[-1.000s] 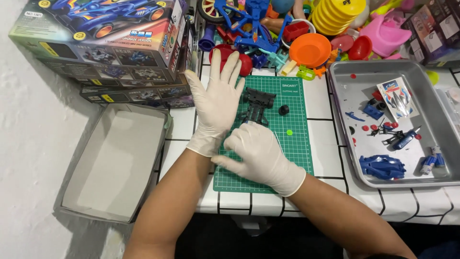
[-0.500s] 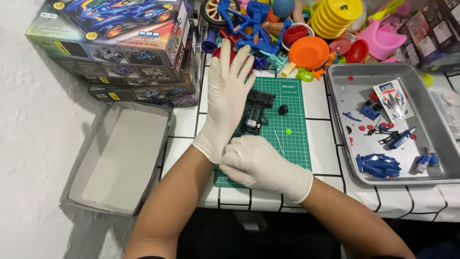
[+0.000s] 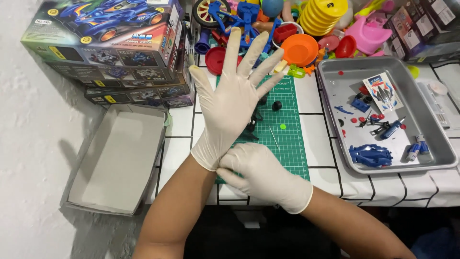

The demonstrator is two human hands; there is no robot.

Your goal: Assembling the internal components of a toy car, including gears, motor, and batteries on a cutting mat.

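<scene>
glove cuff (image 3: 207,160) between right hand (image 3: 261,172) fingertips

I see both hands in thin, smooth, matt white rubbery gloves, left hand (image 3: 233,96) and right hand (image 3: 265,175). The cutting mat (image 3: 287,139) looks matt green rubber or plastic. The tray (image 3: 335,72) is brushed, dull-shining metal; the open box (image 3: 120,158) plain grey cardboard; the table (image 3: 316,129) glossy white tile.
</scene>
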